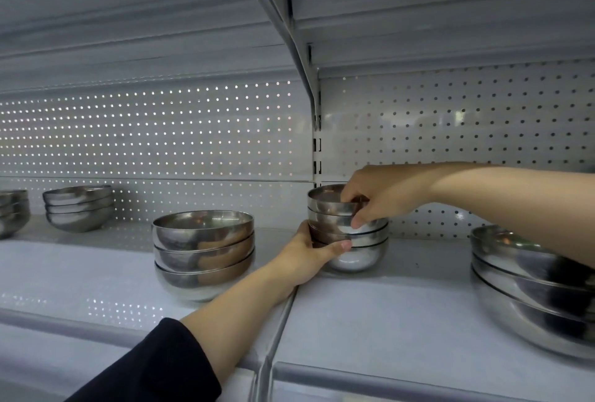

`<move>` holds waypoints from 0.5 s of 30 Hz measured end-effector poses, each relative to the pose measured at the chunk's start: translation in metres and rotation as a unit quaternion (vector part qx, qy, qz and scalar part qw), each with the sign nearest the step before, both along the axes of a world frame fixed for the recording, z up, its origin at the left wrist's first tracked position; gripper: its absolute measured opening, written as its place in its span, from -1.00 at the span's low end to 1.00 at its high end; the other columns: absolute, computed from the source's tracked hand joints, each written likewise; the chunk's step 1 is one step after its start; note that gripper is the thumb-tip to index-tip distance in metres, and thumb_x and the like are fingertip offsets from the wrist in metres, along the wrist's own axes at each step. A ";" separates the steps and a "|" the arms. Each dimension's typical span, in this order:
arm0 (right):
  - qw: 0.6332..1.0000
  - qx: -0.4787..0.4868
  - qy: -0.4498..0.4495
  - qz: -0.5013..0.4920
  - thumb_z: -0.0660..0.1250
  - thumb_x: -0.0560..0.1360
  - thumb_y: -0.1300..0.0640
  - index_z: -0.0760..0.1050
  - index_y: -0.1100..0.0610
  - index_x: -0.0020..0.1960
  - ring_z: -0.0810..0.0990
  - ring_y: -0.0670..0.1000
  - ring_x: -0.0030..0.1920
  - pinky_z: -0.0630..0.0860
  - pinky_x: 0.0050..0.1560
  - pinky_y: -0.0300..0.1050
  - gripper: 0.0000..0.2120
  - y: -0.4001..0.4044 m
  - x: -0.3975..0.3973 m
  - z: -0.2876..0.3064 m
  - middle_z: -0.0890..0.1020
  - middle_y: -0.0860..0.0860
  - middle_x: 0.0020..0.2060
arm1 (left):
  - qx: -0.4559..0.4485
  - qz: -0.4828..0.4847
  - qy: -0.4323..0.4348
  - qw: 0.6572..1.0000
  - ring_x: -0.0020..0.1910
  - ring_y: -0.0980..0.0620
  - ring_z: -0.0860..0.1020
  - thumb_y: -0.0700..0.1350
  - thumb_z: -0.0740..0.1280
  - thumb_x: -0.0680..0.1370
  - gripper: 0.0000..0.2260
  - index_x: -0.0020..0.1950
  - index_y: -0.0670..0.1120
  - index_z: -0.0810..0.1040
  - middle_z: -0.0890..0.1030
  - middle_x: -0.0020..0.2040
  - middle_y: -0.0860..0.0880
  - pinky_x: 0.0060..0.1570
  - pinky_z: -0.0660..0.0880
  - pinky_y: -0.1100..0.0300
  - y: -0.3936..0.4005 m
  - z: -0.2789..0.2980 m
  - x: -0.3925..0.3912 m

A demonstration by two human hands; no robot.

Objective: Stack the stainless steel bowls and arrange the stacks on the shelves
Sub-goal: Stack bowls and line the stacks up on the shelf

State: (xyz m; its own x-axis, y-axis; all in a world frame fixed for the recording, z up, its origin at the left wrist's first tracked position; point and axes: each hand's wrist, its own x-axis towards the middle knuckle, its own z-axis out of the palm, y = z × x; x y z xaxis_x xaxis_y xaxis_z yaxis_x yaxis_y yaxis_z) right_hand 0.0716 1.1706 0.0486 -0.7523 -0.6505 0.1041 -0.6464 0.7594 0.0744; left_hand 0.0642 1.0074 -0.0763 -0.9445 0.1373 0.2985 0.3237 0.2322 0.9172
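A stack of several small stainless steel bowls stands on the white shelf near the middle upright. My left hand grips the lower part of this stack from the left, thumb across its front. My right hand reaches in from the right and pinches the rim of the top bowl, which sits slightly tilted on the stack. A stack of three larger bowls stands to the left.
Further left stand another bowl stack and one cut off by the frame edge. Large bowls are stacked at the right under my right forearm. A perforated back panel and an upper shelf close the space.
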 end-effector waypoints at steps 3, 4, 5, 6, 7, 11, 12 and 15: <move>1.000 0.021 0.019 -0.009 0.37 0.48 0.00 0.37 0.09 -0.32 0.30 -0.15 -0.49 0.24 -0.45 -0.34 -0.71 -0.001 0.002 -0.002 0.40 -0.09 -0.45 | 0.005 -0.003 0.002 1.000 0.04 0.16 0.53 0.03 0.45 0.41 -0.53 0.25 0.04 0.36 0.55 0.03 0.15 -0.09 0.42 0.38 0.000 -0.001 0.000; 0.999 0.029 0.019 -0.011 0.37 0.48 0.00 0.38 0.09 -0.31 0.31 -0.12 -0.46 0.25 -0.42 -0.30 -0.71 -0.001 0.003 -0.002 0.40 -0.08 -0.44 | 0.007 -0.002 0.005 1.000 0.03 0.17 0.53 0.03 0.44 0.42 -0.54 0.24 0.04 0.36 0.55 0.02 0.16 -0.11 0.42 0.39 0.000 -0.001 0.000; 0.999 0.036 0.017 -0.013 0.37 0.49 0.00 0.38 0.10 -0.30 0.31 -0.10 -0.44 0.25 -0.40 -0.27 -0.71 -0.001 0.003 -0.002 0.41 -0.07 -0.43 | 0.008 0.000 0.008 1.000 0.00 0.20 0.53 0.02 0.44 0.42 -0.56 0.23 0.05 0.36 0.55 0.01 0.18 -0.14 0.41 0.41 0.000 -0.001 0.000; 0.999 0.041 0.015 -0.014 0.36 0.49 0.00 0.38 0.10 -0.30 0.31 -0.09 -0.43 0.25 -0.39 -0.25 -0.71 -0.001 0.004 -0.002 0.41 -0.06 -0.42 | 0.007 0.003 0.011 1.000 -0.01 0.21 0.53 0.03 0.44 0.42 -0.57 0.22 0.06 0.37 0.54 -0.01 0.19 -0.17 0.41 0.42 -0.001 -0.001 0.000; 0.999 0.044 0.014 -0.015 0.36 0.49 0.00 0.37 0.10 -0.31 0.31 -0.08 -0.43 0.25 -0.38 -0.24 -0.70 -0.001 0.004 -0.002 0.40 -0.06 -0.42 | 0.006 0.006 0.013 1.000 -0.01 0.21 0.53 0.03 0.44 0.42 -0.57 0.22 0.06 0.37 0.54 -0.01 0.20 -0.17 0.40 0.42 0.000 -0.001 0.000; 0.999 0.040 0.010 -0.007 0.37 0.48 0.00 0.35 0.09 -0.34 0.30 -0.07 -0.42 0.25 -0.37 -0.25 -0.69 -0.001 0.004 0.000 0.39 -0.06 -0.43 | 0.004 0.007 0.011 1.000 0.06 0.16 0.52 0.03 0.43 0.43 -0.57 0.23 0.06 0.36 0.54 0.02 0.18 -0.15 0.39 0.43 0.000 -0.001 0.001; 0.999 0.037 0.008 -0.005 0.37 0.48 0.01 0.35 0.09 -0.34 0.31 -0.08 -0.42 0.25 -0.37 -0.25 -0.69 0.000 0.004 0.001 0.39 -0.07 -0.44 | 0.003 0.006 0.009 1.000 0.06 0.16 0.52 0.03 0.43 0.43 -0.57 0.23 0.06 0.36 0.55 0.04 0.16 -0.16 0.39 0.43 0.000 -0.001 0.001; 1.000 0.011 -0.005 0.000 0.38 0.46 0.01 0.42 0.10 -0.32 0.32 -0.11 -0.44 0.25 -0.37 -0.28 -0.73 0.002 0.002 -0.001 0.41 -0.09 -0.45 | 0.004 0.003 0.004 1.000 0.01 0.22 0.52 0.03 0.43 0.44 -0.57 0.23 0.06 0.35 0.55 0.03 0.16 -0.20 0.39 0.46 0.000 0.000 0.001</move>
State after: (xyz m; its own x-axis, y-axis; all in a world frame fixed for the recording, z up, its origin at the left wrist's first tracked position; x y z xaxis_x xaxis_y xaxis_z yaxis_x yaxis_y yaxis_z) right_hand 0.0739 1.1722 0.0475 -0.7536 -0.6523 0.0817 -0.6468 0.7579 0.0853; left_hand 0.0652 1.0071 -0.0761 -0.9427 0.1290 0.3077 0.3301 0.2267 0.9163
